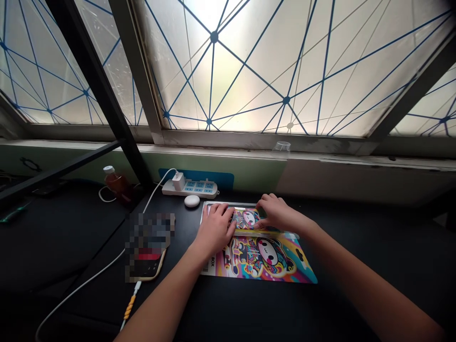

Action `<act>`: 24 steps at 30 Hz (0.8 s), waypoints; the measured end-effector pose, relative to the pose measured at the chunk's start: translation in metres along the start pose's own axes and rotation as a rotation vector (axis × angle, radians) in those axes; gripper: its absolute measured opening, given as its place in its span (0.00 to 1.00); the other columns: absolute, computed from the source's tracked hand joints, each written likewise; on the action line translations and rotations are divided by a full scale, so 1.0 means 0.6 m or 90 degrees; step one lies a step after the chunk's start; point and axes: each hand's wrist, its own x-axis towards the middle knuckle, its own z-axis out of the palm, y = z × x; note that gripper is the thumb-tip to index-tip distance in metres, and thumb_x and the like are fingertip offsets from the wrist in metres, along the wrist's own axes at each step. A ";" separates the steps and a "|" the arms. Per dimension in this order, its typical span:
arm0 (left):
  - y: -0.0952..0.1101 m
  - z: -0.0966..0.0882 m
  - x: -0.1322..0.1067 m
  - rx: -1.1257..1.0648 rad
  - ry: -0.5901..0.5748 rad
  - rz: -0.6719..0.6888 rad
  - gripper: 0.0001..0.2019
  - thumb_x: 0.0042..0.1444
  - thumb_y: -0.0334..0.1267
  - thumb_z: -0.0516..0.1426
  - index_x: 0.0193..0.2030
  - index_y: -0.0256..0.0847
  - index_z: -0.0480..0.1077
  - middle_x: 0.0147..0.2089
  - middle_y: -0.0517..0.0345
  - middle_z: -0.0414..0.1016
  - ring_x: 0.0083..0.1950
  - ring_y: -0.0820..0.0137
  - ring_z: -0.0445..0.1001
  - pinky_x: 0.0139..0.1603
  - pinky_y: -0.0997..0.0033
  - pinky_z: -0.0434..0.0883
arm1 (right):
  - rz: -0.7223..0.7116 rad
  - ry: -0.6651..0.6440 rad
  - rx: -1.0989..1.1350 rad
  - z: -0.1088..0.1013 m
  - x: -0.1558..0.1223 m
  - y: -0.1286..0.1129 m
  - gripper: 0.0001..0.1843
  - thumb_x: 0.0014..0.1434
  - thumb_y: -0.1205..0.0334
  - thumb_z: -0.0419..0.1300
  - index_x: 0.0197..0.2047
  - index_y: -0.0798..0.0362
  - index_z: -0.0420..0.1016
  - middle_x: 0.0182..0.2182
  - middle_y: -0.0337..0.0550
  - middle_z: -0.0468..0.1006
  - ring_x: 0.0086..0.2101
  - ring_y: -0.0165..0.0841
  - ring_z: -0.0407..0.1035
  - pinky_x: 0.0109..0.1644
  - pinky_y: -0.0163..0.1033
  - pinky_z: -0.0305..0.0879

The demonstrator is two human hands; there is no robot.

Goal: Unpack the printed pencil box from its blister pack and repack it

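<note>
A colourful cartoon-printed sheet lies flat on the dark desk. Behind it lies a grey-edged board carrying a smaller card with the same cartoon print. My left hand rests on the left part of that board, fingers stretched flat over it. My right hand sits on the right part, fingers curled with the tips pressing the small card's edge.
A phone on a white charging cable lies left of the sheet. A white power strip with a plug, a small white oval object and a bottle stand at the back. Black frame bars rise at left below the patterned window.
</note>
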 end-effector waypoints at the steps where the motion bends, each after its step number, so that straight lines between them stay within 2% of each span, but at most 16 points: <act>1: 0.001 -0.001 -0.001 -0.002 0.002 -0.001 0.18 0.68 0.42 0.54 0.63 0.47 0.68 0.64 0.48 0.72 0.64 0.50 0.65 0.68 0.37 0.58 | 0.003 0.013 -0.005 0.000 -0.001 -0.002 0.25 0.46 0.40 0.73 0.38 0.49 0.75 0.40 0.49 0.76 0.44 0.49 0.70 0.47 0.53 0.69; 3: 0.001 -0.004 -0.003 -0.007 0.007 -0.002 0.21 0.67 0.44 0.56 0.65 0.46 0.66 0.66 0.47 0.69 0.66 0.50 0.63 0.68 0.39 0.58 | 0.010 0.053 -0.017 0.001 -0.007 -0.008 0.26 0.45 0.40 0.73 0.38 0.49 0.72 0.40 0.48 0.75 0.45 0.50 0.70 0.53 0.58 0.66; 5: -0.003 -0.008 -0.004 -0.014 0.023 -0.008 0.26 0.64 0.46 0.59 0.67 0.45 0.63 0.70 0.44 0.64 0.70 0.48 0.58 0.69 0.39 0.57 | 0.017 0.102 -0.030 0.004 -0.019 -0.019 0.26 0.46 0.42 0.73 0.39 0.48 0.69 0.40 0.46 0.74 0.45 0.50 0.69 0.60 0.66 0.59; 7: -0.012 -0.016 -0.004 -0.029 0.058 -0.019 0.30 0.62 0.43 0.62 0.69 0.45 0.60 0.70 0.43 0.63 0.71 0.47 0.57 0.68 0.41 0.59 | 0.017 0.147 -0.036 0.008 -0.034 -0.033 0.23 0.50 0.47 0.72 0.38 0.48 0.66 0.36 0.42 0.74 0.41 0.46 0.71 0.64 0.69 0.53; 10: -0.022 -0.038 -0.002 -0.071 0.101 -0.016 0.28 0.60 0.34 0.63 0.67 0.45 0.63 0.61 0.47 0.74 0.62 0.52 0.67 0.61 0.50 0.69 | -0.003 0.193 -0.031 0.012 -0.062 -0.054 0.14 0.59 0.57 0.66 0.38 0.47 0.63 0.31 0.37 0.73 0.34 0.39 0.72 0.65 0.62 0.57; 13: -0.009 -0.069 -0.013 -0.083 0.119 0.023 0.20 0.59 0.33 0.65 0.57 0.46 0.71 0.53 0.52 0.77 0.56 0.55 0.71 0.58 0.54 0.72 | -0.058 0.292 -0.017 0.008 -0.102 -0.065 0.09 0.64 0.63 0.61 0.43 0.49 0.63 0.38 0.44 0.78 0.40 0.39 0.74 0.63 0.58 0.62; 16: 0.024 -0.090 -0.050 -0.080 0.176 0.079 0.17 0.61 0.38 0.65 0.56 0.50 0.72 0.52 0.52 0.77 0.56 0.54 0.71 0.58 0.50 0.72 | -0.158 0.413 -0.005 0.002 -0.160 -0.066 0.17 0.66 0.66 0.60 0.56 0.52 0.63 0.46 0.50 0.79 0.46 0.40 0.75 0.63 0.58 0.63; 19: 0.051 -0.080 -0.108 -0.113 0.181 0.084 0.16 0.62 0.40 0.63 0.56 0.54 0.71 0.54 0.52 0.77 0.56 0.52 0.72 0.57 0.48 0.73 | -0.224 0.396 -0.019 0.011 -0.229 -0.064 0.24 0.65 0.69 0.60 0.63 0.54 0.63 0.49 0.51 0.80 0.51 0.40 0.74 0.63 0.54 0.64; 22: 0.052 -0.045 -0.167 -0.163 0.129 0.048 0.19 0.60 0.41 0.65 0.57 0.53 0.70 0.60 0.50 0.74 0.63 0.50 0.69 0.60 0.46 0.73 | -0.250 0.384 -0.026 0.035 -0.282 -0.066 0.22 0.65 0.71 0.59 0.61 0.55 0.68 0.48 0.50 0.82 0.52 0.38 0.74 0.63 0.49 0.65; 24: 0.043 -0.022 -0.196 -0.189 0.080 -0.002 0.25 0.57 0.45 0.67 0.60 0.53 0.67 0.66 0.49 0.69 0.68 0.48 0.65 0.64 0.43 0.71 | -0.242 0.375 -0.023 0.050 -0.300 -0.069 0.19 0.65 0.73 0.58 0.58 0.54 0.71 0.47 0.47 0.83 0.51 0.37 0.75 0.62 0.48 0.67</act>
